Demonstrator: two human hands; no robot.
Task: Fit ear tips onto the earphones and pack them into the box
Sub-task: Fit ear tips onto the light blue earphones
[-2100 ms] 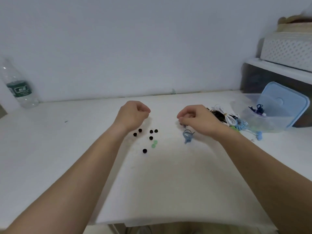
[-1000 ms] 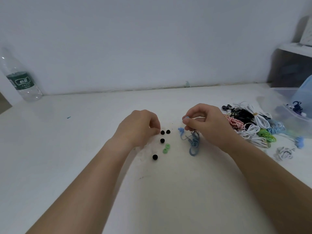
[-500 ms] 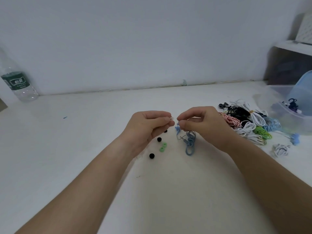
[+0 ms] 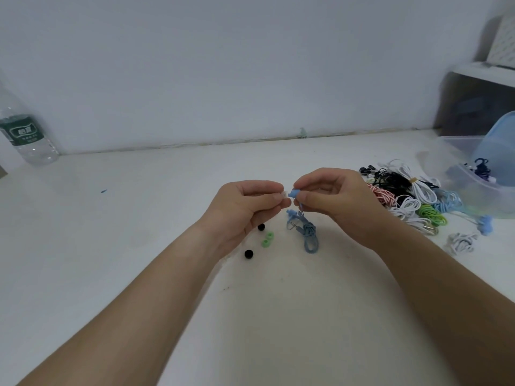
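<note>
Centrally, the left hand [image 4: 248,208] pinches a small pale ear tip [image 4: 283,195] just beside the blue wired earphone [image 4: 293,194] the right hand [image 4: 334,199] grips.

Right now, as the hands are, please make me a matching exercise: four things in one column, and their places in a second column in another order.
Things:
1. bottle
2. green tips
3. blue earbud
4. box

Places:
A. far right
B. pinched by the right hand
C. far left, upright
D. lying beside the left hand

Pairs: 1-C, 2-D, 3-B, 4-A
</note>
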